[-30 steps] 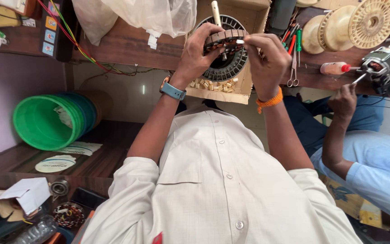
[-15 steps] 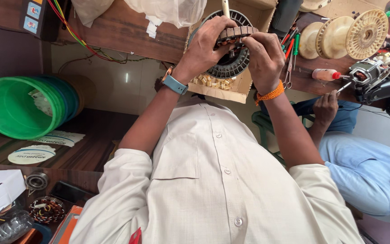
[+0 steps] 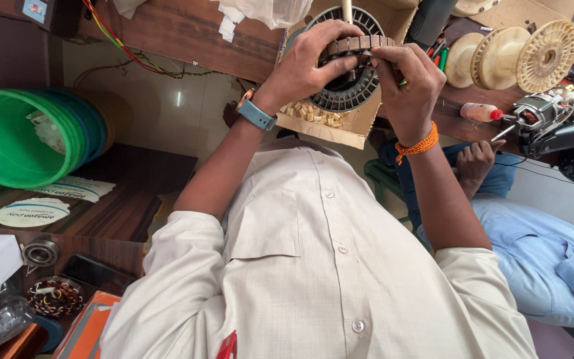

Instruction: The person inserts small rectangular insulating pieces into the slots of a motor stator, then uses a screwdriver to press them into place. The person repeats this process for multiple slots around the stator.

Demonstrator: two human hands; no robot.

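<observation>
My left hand [image 3: 313, 63], with a blue watch on its wrist, and my right hand [image 3: 406, 80], with an orange thread band on its wrist, both grip a round laminated stator core [image 3: 353, 46]. I hold it edge-on in front of me. Under it a dark slotted stator ring [image 3: 347, 100] lies on a piece of cardboard [image 3: 330, 129] with several small pale wedges. My left fingers wrap over the core's top and my right fingertips pinch its right side. My cream shirt fills the lower view.
Stacked green and blue tubs [image 3: 14, 136] lie at the left. Pale plastic spools [image 3: 519, 53], a motor armature [image 3: 539, 113] and a small red-capped bottle [image 3: 479, 112] sit at the right. Another person in blue rests a hand [image 3: 476, 159] there. A bearing [image 3: 41, 252] and a copper coil [image 3: 54, 297] lie lower left.
Both hands stay on the stator core with small finger shifts. The view has drifted, so the tubs and bench items sit differently in the frame.
</observation>
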